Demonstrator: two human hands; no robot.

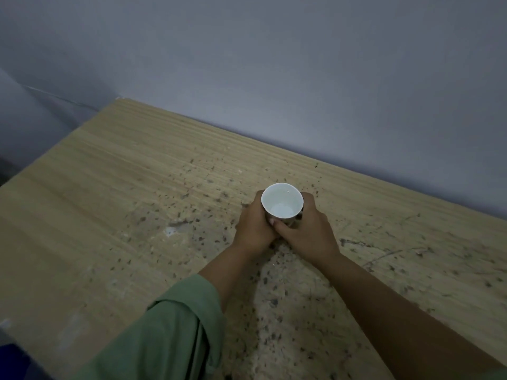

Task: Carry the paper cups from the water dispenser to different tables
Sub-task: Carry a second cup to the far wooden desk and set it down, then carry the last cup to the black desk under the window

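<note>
Head view: white paper cup [282, 200] stands upright on the wooden worktop [115, 204], w/ clear water inside, near the far edge by the grey wall [274, 64]. Left hand [253, 224] and right hand [307, 229] wrap it from both sides, fingers [308, 200] curled round the cup body, thumbs meeting at the near side. Left arm has a green sleeve [175, 333] rolled up. Worktop surface is speckled w/ dark marks.
</note>
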